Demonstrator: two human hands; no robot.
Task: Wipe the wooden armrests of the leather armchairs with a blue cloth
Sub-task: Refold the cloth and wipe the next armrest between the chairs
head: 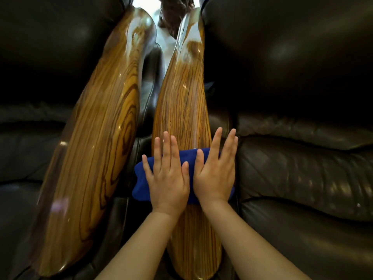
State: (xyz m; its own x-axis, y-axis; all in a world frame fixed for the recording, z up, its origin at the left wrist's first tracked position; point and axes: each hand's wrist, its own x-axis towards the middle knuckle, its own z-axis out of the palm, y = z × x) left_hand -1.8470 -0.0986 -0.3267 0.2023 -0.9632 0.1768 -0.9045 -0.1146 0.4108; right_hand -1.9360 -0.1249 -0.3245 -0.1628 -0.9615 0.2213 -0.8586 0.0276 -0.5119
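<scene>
Two glossy wooden armrests run side by side away from me: the left armrest (94,138) and the right armrest (181,102). A folded blue cloth (141,178) lies across the right armrest, near its middle. My left hand (167,176) and my right hand (216,172) rest flat on the cloth, next to each other, palms down and fingers stretched out. Neither hand curls around the cloth. The cloth's left end hangs over the gap between the two armrests.
Dark leather armchair cushions flank the armrests, the left chair (30,128) and the right chair (302,158). A narrow dark gap (147,98) separates the two armrests. Bright floor and a dark carved object (173,15) show at the far end.
</scene>
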